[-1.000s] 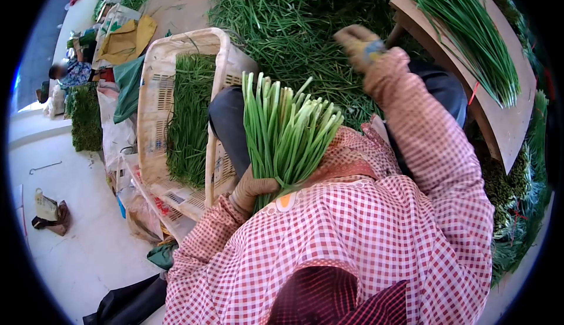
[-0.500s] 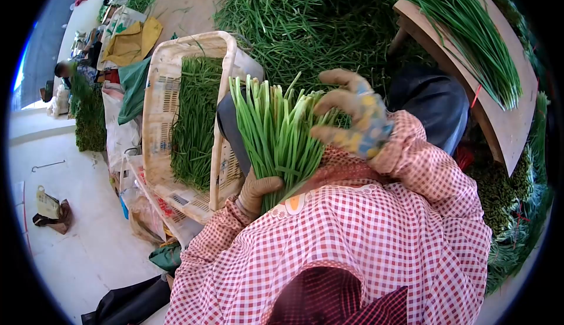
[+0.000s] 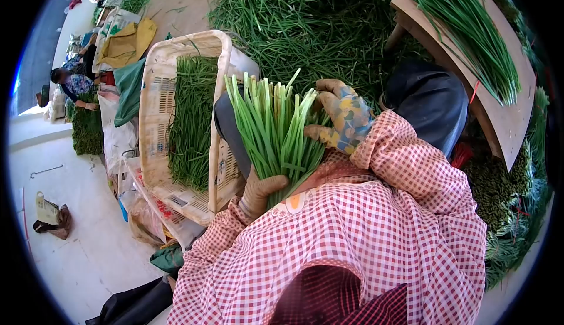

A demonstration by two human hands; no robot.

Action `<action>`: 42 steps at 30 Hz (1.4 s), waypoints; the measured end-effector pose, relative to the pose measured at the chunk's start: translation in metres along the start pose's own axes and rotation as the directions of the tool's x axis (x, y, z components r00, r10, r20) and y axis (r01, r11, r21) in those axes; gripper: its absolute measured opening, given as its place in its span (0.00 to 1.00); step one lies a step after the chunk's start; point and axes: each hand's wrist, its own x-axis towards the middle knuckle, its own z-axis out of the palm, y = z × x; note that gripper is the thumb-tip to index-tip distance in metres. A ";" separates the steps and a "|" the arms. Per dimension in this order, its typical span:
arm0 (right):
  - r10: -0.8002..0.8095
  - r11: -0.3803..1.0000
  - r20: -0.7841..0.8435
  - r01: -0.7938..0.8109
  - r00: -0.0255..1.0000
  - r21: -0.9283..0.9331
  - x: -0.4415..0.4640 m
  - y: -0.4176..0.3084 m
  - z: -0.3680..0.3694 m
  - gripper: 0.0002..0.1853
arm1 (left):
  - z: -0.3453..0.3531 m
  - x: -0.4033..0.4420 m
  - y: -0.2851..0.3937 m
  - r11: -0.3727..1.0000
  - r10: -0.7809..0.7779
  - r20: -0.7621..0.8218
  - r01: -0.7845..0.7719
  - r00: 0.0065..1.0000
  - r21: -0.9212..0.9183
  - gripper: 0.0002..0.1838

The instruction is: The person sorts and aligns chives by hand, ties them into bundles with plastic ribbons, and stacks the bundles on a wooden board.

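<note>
My left hand (image 3: 263, 193), in a tan glove, is closed around the lower part of a bunch of green chives (image 3: 276, 128). The pale cut ends of the stalks fan out upward, and a leaf lies across the bunch near my thumb. At the bunch's right edge is my right hand (image 3: 343, 116), in a patterned glove with brown fingers. Its fingers are curved but apart, with the thumb below, and they touch or nearly touch the outer stalks. Some fingertips are partly hidden behind the stalks.
A plastic crate (image 3: 220, 119) holding chives (image 3: 194, 125) stands on the left. Loose chives (image 3: 317, 19) are heaped ahead. A curved board (image 3: 499, 125) at right bears a bundle with a red tie (image 3: 474, 92). Another person (image 3: 76, 84) sits at far left.
My right hand has moved slightly down and left, closer to the bunch's edge, its fingers less spread. The left hand keeps its hold. The far person has come into fuller view.
</note>
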 end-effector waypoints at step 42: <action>-0.071 0.653 0.786 -0.567 0.613 0.502 0.051 0.088 0.025 0.20 | 0.000 0.012 0.002 0.996 -0.071 -0.124 0.063 0.990 -0.066 0.48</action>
